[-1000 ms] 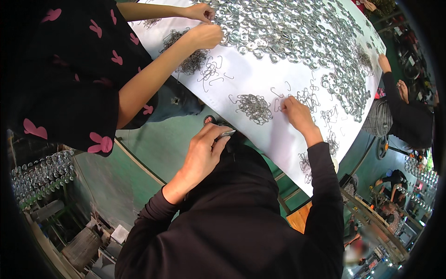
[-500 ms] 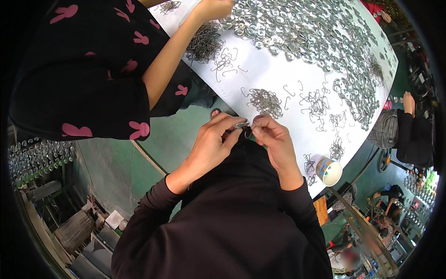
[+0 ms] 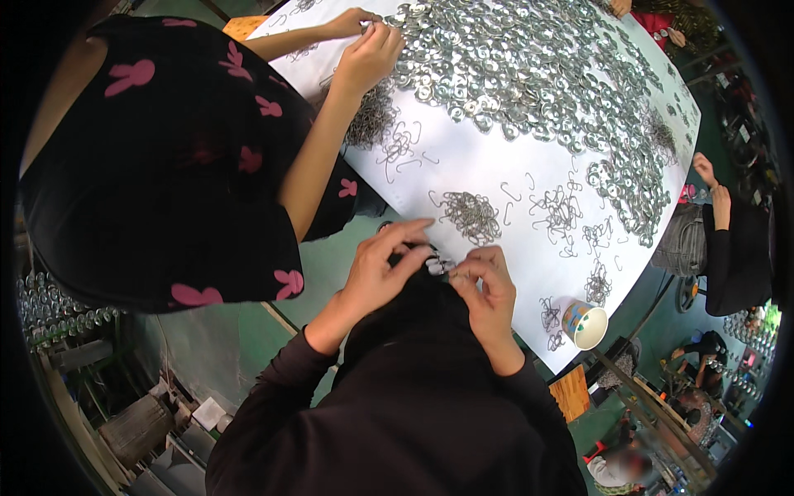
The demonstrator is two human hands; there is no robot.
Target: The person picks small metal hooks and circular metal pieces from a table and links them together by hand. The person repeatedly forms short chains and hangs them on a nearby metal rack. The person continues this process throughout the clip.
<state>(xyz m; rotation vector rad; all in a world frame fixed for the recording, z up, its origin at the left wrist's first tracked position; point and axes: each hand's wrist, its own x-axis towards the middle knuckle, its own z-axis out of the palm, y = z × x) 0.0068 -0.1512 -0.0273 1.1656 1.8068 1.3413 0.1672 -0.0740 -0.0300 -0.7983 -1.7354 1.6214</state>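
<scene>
Silvery, rounded metal (image 3: pixel 437 266) is pinched in the right hand (image 3: pixel 490 291); whether the left hand (image 3: pixel 379 271) grips is unclear.

The white table (image 3: pixel 475 161) bears metal pieces (image 3: pixel 529 70), hooks (image 3: pixel 471 217).

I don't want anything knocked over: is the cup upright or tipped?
Upright: the cup stands on the table, its open rim facing up toward the camera.

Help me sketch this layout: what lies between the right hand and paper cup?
In the head view, some wire hooks on the white table lie between the right hand and paper cup.
</scene>
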